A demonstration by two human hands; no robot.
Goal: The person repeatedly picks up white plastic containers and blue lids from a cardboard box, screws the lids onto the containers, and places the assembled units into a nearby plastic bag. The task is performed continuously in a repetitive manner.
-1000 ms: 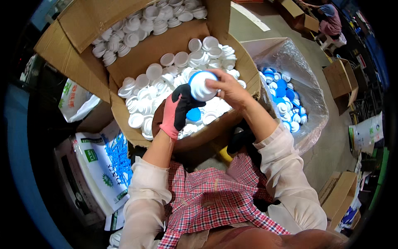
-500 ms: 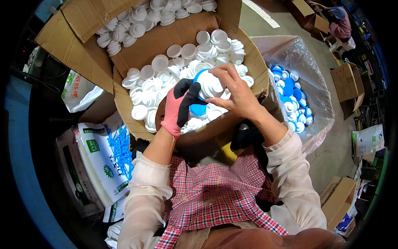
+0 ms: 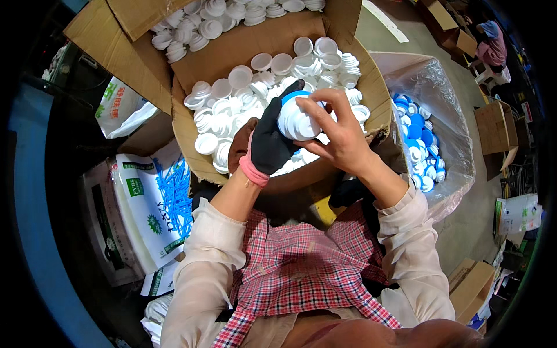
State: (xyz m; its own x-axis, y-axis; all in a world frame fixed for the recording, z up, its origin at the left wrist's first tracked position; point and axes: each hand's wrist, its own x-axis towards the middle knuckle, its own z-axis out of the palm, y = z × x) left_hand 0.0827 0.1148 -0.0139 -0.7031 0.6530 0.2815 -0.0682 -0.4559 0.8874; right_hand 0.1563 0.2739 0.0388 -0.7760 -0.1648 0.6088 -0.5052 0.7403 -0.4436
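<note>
— Both hands on it?
— Yes. My gloved left hand (image 3: 271,141) and bare right hand (image 3: 342,134) clasp one white-and-blue cap (image 3: 297,117) above the cardboard box (image 3: 377,93); the bag of blue caps (image 3: 419,145) is at three o'clock.

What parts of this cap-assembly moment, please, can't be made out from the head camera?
- White cap: its blue part is mostly hidden by the left hand and right hand.
- Cardboard box bottom: buried under loose caps.
- Plastic bag depth: blurred by glare.
- Distant person: too small.
</note>
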